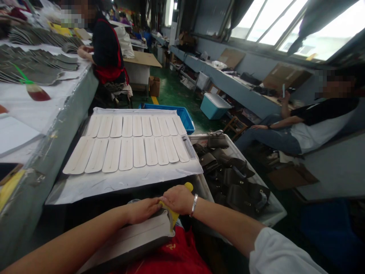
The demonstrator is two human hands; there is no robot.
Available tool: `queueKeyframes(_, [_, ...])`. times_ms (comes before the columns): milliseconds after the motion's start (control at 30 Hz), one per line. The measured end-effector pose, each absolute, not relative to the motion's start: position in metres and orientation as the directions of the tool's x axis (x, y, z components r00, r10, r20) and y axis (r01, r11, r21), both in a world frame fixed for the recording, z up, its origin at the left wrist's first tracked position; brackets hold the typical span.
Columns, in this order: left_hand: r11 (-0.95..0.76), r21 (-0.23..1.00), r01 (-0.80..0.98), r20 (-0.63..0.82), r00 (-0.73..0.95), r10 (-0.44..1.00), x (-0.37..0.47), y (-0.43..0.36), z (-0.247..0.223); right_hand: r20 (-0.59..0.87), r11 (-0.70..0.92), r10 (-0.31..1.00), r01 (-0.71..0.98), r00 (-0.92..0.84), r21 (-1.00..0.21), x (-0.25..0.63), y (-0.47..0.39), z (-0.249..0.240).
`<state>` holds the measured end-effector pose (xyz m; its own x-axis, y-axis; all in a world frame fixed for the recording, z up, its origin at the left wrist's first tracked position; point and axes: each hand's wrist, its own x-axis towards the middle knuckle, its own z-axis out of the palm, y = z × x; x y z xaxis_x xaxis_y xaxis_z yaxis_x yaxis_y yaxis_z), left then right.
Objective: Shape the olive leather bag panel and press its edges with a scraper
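Presently, left hand: flat, ungripping, pressing the strip stack.
Right hand: clenched on a yellow tool.
Advice: steady the stack; laid strips lay at twelve o'clock.

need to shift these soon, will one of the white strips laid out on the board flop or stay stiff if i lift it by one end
Probably floppy: the white strips look thin and lie perfectly flat. Likely light too, so apt to slide on the smooth sheet under them if nudged.

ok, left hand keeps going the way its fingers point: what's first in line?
Probably the right hand: the left hand points right along the grey stack, fingertips already touching or nearly touching it and the yellow tool.
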<state>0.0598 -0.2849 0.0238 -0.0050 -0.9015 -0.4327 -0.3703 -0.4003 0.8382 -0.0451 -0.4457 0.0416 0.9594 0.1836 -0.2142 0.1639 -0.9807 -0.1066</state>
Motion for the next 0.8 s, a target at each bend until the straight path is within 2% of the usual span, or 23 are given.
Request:
queueKeyframes(267, [-0.456,0.798,-0.394,-0.485,0.031,-0.874,0.049,-0.282,0.029,-0.207,-0.972,0.220,0.196,0.953,-0.132,-0.049,-0.444,0.042])
queueKeyframes(433, [-0.484,0.827,-0.286,-0.499,0.020,-0.866,0.051,-0.280,0.030,-0.205,-0.963,0.256,0.230,0.945,-0.139,-0.049,-0.445,0.042])
queueKeyframes(467, [-0.496,0.837,-0.231,-0.508,0.012,-0.861,0.052,-0.280,0.030,-0.207,-0.962,0.261,0.235,0.943,-0.142,-0.048,-0.446,0.042])
queueKeyframes(533, [-0.553,0.833,0.003,-0.553,0.018,-0.833,0.054,-0.280,0.028,-0.213,-0.960,0.266,0.238,0.940,-0.149,-0.047,-0.449,0.041])
queueKeyframes(633, [-0.591,0.683,0.430,-0.668,0.038,-0.743,0.055,-0.283,0.020,-0.217,-0.953,0.287,0.255,0.933,-0.162,-0.042,-0.456,0.041])
queueKeyframes(700, [-0.586,0.624,0.516,-0.713,0.069,-0.698,0.054,-0.285,0.015,-0.229,-0.943,0.318,0.282,0.920,-0.177,-0.036,-0.459,0.041])
queueKeyframes(800, [-0.608,0.650,0.456,-0.721,0.120,-0.682,0.055,-0.285,0.016,-0.242,-0.912,0.402,0.360,0.883,-0.199,-0.024,-0.464,0.042])
